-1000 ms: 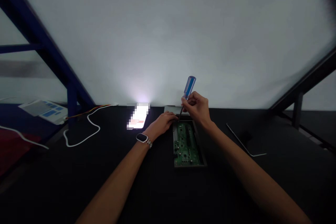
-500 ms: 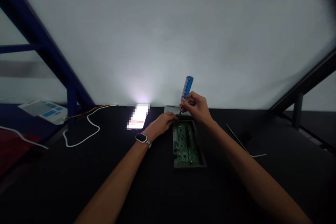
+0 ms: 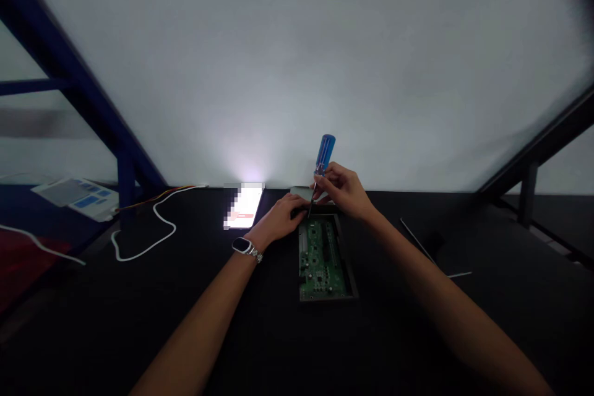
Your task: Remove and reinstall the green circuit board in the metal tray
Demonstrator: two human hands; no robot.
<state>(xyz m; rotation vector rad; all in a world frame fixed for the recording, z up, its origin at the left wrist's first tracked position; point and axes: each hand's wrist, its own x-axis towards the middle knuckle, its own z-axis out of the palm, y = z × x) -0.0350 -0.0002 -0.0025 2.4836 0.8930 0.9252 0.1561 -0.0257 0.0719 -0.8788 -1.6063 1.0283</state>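
Head view: I see the right hand (image 3: 348,190) pinching a tilted screwdriver (image 3: 327,148) at the far left corner of the circuit board (image 3: 320,260); whether the left hand (image 3: 281,218) grips, I can't tell. A slipping tip could scratch the board.

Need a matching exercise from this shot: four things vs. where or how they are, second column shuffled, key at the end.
Things:
1. Screwdriver
2. Circuit board
3. Watch
4. Thin bent rod

Places and states:
A. Around the wrist of the left hand
B. Lying on the tabletop, to the right of the right hand
C. Green, set inside a dark frame
D. Held in the right hand, blue handle uppermost

Pairs: 1-D, 2-C, 3-A, 4-B
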